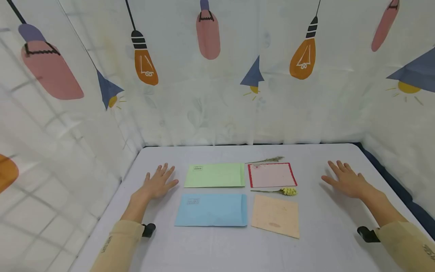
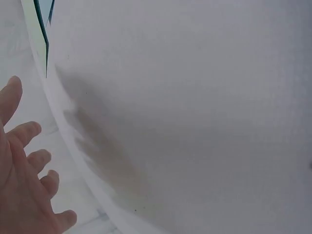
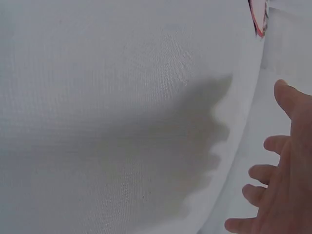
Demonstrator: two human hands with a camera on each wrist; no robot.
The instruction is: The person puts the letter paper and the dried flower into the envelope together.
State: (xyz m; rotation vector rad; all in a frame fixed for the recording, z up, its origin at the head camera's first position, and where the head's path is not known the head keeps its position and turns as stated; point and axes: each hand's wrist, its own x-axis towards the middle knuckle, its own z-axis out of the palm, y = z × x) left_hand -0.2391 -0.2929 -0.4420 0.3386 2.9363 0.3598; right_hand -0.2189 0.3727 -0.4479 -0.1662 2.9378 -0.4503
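My left hand [image 1: 157,185] is held over the left side of the white table, fingers spread, holding nothing. Nearest to it lie a green envelope [image 1: 215,175] and, in front of that, a blue envelope [image 1: 214,210]. On the right side, my right hand [image 1: 348,180] hovers with spread fingers, also holding nothing. Toward it lie a pinkish card [image 1: 272,175] with a red border and a tan paper piece [image 1: 276,215]. A yellow flower sprig [image 1: 288,191] sits between these two. Behind the card is a thin dried sprig [image 1: 270,159]. Both wrist views show the hands above their shadows.
The white table [image 1: 210,249] has rounded back corners. A curtain [image 1: 217,105] printed with lamps and bulbs hangs behind it and on both sides. Dark cloth [image 1: 404,192] shows along the table's right edge.
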